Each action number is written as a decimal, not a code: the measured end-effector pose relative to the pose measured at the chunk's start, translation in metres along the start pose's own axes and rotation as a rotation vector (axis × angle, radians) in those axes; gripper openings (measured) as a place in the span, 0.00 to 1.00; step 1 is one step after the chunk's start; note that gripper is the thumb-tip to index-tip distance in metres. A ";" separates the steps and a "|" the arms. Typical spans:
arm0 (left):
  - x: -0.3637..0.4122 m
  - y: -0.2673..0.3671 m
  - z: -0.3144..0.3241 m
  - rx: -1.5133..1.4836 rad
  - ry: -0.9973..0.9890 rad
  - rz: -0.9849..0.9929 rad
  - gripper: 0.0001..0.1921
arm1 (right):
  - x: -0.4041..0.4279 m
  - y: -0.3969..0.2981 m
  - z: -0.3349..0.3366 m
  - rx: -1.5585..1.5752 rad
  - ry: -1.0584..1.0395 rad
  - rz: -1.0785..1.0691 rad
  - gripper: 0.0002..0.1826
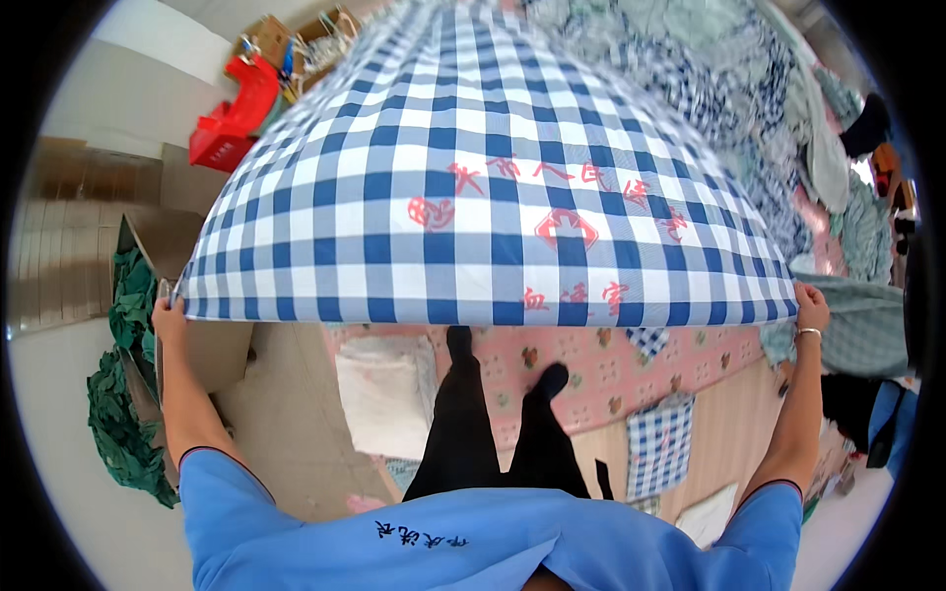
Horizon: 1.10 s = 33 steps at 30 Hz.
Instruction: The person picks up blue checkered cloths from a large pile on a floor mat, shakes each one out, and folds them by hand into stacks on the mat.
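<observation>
A blue-and-white checked cloth (473,177), perhaps a sheet or cover, billows out in front of me. It bears red printed writing and a red cross emblem. My left hand (170,314) grips its near left corner, and my right hand (811,304) grips the near right corner, a band on that wrist. Between them the near edge is stretched almost straight, above my legs. The far part rises in a dome and blurs towards the top of the view, hiding much of the floor behind it.
Folded white cloth (388,395) lies by my legs on pink patterned sheeting (591,384). Folded checked cloth (660,447) is at right. Green fabric (129,428) spills from a cardboard box (214,354). Heaped linens (687,81) and a person in blue (883,421) are further right; a red plastic container (244,111) stands left.
</observation>
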<state>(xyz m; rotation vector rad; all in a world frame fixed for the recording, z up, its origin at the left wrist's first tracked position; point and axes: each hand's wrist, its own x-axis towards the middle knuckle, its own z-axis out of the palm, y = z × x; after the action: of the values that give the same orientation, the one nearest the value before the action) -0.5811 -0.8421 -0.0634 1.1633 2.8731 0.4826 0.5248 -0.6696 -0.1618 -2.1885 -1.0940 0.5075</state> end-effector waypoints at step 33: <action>-0.016 0.168 0.287 0.474 -0.663 0.073 0.26 | -0.069 0.014 0.301 -0.387 -0.529 -0.288 0.19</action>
<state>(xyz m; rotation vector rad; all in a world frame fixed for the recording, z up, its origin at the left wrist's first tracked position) -0.4214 -0.6592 -0.2907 1.1773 2.4005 -0.5270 0.3172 -0.6223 -0.3862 -2.2109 -1.8932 0.8257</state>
